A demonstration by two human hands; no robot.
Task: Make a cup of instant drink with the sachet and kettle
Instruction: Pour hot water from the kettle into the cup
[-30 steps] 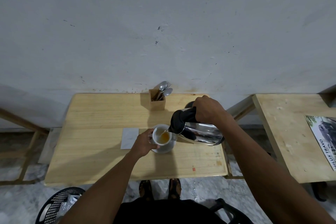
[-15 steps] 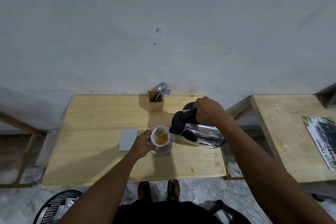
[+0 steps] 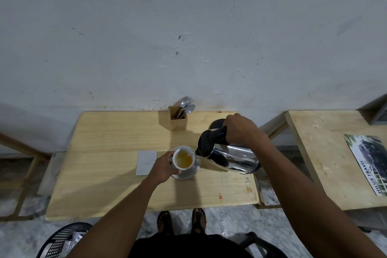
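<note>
A white cup (image 3: 183,159) holding amber liquid stands on a white saucer (image 3: 187,174) in the middle of the wooden table (image 3: 109,184). My left hand (image 3: 162,168) grips the cup's left side. A shiny steel kettle (image 3: 232,158) with a black top and handle is tilted to the left, its spout at the cup's rim, and a thin stream falls into the cup. My right hand (image 3: 240,130) is closed around the kettle's handle. A pale flat sachet (image 3: 146,162) lies on the table just left of my left hand.
A wooden holder with spoons and a fork (image 3: 178,116) stands at the back by the wall. The black kettle base (image 3: 215,124) sits behind the kettle. A second table (image 3: 326,153) with a printed sheet (image 3: 370,163) is at right. A black mesh bin (image 3: 62,241) sits at lower left.
The liquid in the cup has risen a little as the pour goes on. Both hands, the cup and the kettle keep their places; only the view shifts slightly.
</note>
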